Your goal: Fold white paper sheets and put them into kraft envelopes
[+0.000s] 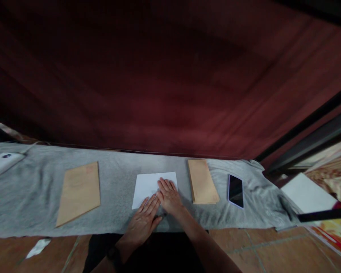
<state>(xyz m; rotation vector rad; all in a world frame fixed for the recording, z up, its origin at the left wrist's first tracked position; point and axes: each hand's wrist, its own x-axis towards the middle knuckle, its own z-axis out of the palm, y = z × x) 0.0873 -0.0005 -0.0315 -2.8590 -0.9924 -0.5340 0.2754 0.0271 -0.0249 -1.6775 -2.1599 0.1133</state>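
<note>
A sheet of white paper (145,185) lies on the grey cloth in front of me, and its near edge is partly hidden by my hands. My left hand (143,220) rests flat at the near edge of the paper, fingers stretched out. Pressed flat on the paper's right part is my right hand (169,195), its fingers extended and its thumb side touching the left fingertips. To the right lies a stack of brown envelopes (203,182). On the left, brown envelopes (80,191) lie at a slant, with a faint reddish mark in one corner.
Grey cloth (116,189) covers the long narrow surface. A phone (235,191) with a pale purple edge lies right of the envelopes. At the far left is a white device (4,163) with a cable. A dark red panel (165,94) rises behind. White scrap (38,247) lies on the tiled floor.
</note>
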